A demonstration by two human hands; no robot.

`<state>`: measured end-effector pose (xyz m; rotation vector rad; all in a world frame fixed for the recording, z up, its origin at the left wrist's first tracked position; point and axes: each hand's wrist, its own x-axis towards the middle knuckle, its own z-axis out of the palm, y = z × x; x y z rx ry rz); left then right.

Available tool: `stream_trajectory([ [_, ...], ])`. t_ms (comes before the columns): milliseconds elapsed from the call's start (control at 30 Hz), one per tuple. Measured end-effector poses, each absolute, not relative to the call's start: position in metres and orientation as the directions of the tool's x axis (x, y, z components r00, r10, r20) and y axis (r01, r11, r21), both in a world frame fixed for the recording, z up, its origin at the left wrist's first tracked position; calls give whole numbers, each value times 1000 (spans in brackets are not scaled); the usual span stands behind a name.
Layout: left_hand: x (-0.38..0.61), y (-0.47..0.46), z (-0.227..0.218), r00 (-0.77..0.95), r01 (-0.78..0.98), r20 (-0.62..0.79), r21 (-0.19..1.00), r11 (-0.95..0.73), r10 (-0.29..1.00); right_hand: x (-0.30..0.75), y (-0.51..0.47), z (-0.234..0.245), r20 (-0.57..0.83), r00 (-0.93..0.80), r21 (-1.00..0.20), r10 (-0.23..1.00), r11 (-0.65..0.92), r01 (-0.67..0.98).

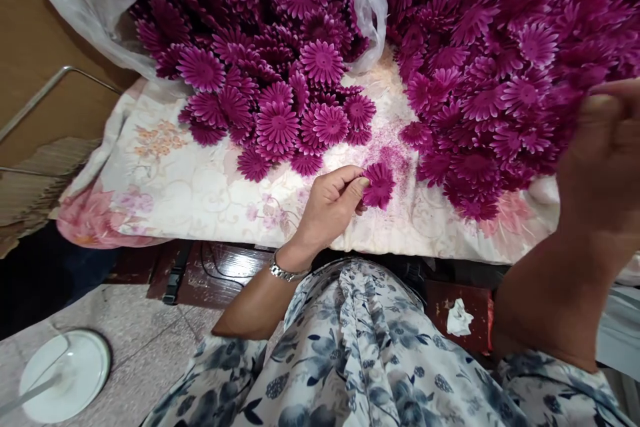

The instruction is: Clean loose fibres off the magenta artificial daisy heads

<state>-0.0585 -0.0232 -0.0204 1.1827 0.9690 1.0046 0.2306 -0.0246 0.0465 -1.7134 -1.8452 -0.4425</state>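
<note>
My left hand point(334, 203), with a metal watch point(285, 269) on its wrist, pinches the edge of a single purple artificial flower point(380, 185) between thumb and fingers. The flower is just above the floral cloth point(210, 197), near a patch of purple specks. My right hand point(600, 153) is raised close to the camera at the right edge; it is blurred and its fingers are partly cut off, so what they hold cannot be seen. Behind it lies a large heap of the same purple flowers point(531, 53).
At the left back, a clear plastic bag point(90, 7) lies open, with more flowers point(277, 127) spilling out. A metal rod frame point(35, 103) stands at the far left. Below are a round white base point(65, 377) on the floor and a crumpled tissue point(459, 317) on a dark red surface.
</note>
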Motion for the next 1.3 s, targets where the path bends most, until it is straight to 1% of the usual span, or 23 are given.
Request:
stream_trajectory([
  [33, -56, -24, -22, 278, -164, -94, 976, 143, 956, 231, -22, 49, 576, -11, -83, 817, 73, 994],
  [67, -53, -25, -23, 292, -212, -114, 960, 181, 950, 228, -20, 49, 608, -12, -13, 794, 25, 1000],
  [100, -51, -26, -24, 306, -244, -128, 947, 208, 943, 220, -20, 47, 675, -23, 28, 738, 5, 1000],
  [133, -49, -27, -25, 314, -266, -138, 937, 226, 939, 208, -21, 43, 738, -70, 35, 671, 66, 997],
  [200, -46, -28, -26, 318, -288, -153, 925, 249, 936, 178, -26, 32, 809, -188, 20, 556, 294, 956],
  [267, -44, -29, -26, 316, -302, -174, 914, 273, 933, 147, -32, 18, 684, -350, -104, 640, 560, 822],
  [300, -42, -30, -26, 318, -316, -184, 904, 287, 930, 135, -34, 11, 634, -407, -169, 658, 631, 757],
  [367, -40, -32, -26, 335, -351, -205, 879, 323, 920, 118, -36, -1, 580, -436, -271, 688, 668, 693],
  [433, -39, -34, -27, 355, -374, -211, 861, 345, 911, 113, -36, -9, 580, -410, -322, 704, 661, 678],
  [533, -40, -36, -30, 361, -367, -197, 868, 333, 912, 115, -34, -14, 593, -388, -346, 705, 659, 668],
  [700, -42, -37, -34, 358, -330, -171, 897, 295, 918, 114, -37, -14, 622, -353, -305, 699, 631, 713],
  [833, -42, -36, -34, 331, -296, -186, 910, 289, 925, 109, -41, -14, 635, -292, -316, 716, 585, 747],
  [900, -44, -35, -34, 316, -284, -198, 913, 291, 928, 113, -41, -12, 673, -246, -282, 697, 550, 786],
  [967, -48, -35, -34, 299, -281, -210, 913, 297, 931, 128, -36, -7, 756, -147, -226, 638, 464, 856],
  [1033, -51, -34, -32, 306, -299, -236, 896, 329, 922, 154, -26, 1, 864, -36, -149, 502, 325, 934],
  [1067, -52, -34, -30, 317, -311, -251, 884, 351, 915, 170, -21, 7, 909, -11, -105, 416, 254, 962],
  [1100, -52, -33, -29, 330, -323, -265, 870, 373, 906, 187, -15, 13, 926, 5, -71, 377, 162, 984],
  [1133, -51, -33, -27, 339, -337, -280, 856, 393, 898, 203, -10, 19, 916, 7, -46, 400, 87, 995],
  [1167, -50, -33, -26, 341, -351, -293, 842, 410, 893, 216, -6, 24, 882, 2, -31, 470, 53, 998],
  [1200, -49, -33, -25, 336, -365, -304, 831, 421, 892, 225, -4, 29, 834, -8, -11, 552, 31, 999],
  [1233, -48, -33, -24, 327, -376, -311, 823, 425, 892, 229, -4, 32, 794, -25, 4, 608, 36, 999],
  [1267, -47, -32, -24, 320, -381, -316, 820, 427, 893, 226, -5, 34, 778, -41, 12, 627, 51, 999],
  [1300, -45, -32, -25, 311, -379, -317, 823, 423, 896, 218, -9, 33, 790, -66, 21, 610, 82, 996],
])
